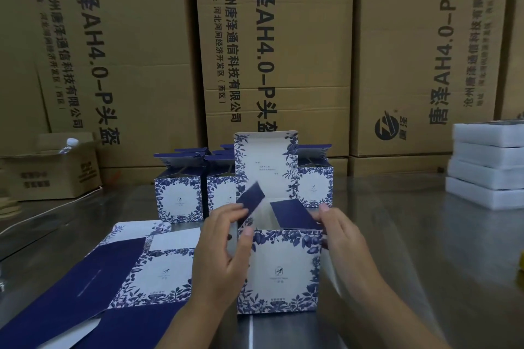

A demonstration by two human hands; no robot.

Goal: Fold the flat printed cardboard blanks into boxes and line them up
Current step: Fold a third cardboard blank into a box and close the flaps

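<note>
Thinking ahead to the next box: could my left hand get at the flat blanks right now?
Probably yes. The blanks lie flat just beside the left hand, nothing between them, but that hand is pinching a flap of the box and would have to let go first.

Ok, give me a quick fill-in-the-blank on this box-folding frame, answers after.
1. The left hand pinches the left navy flap and the right hand the right navy flap of the front box, whose top is ____.
2. The flat blanks lie on the table to the ____ of that box.
3. The finished boxes stand ____ it.
4. The white foam stack sits at the far ____.

Answers: open; left; behind; right
</note>
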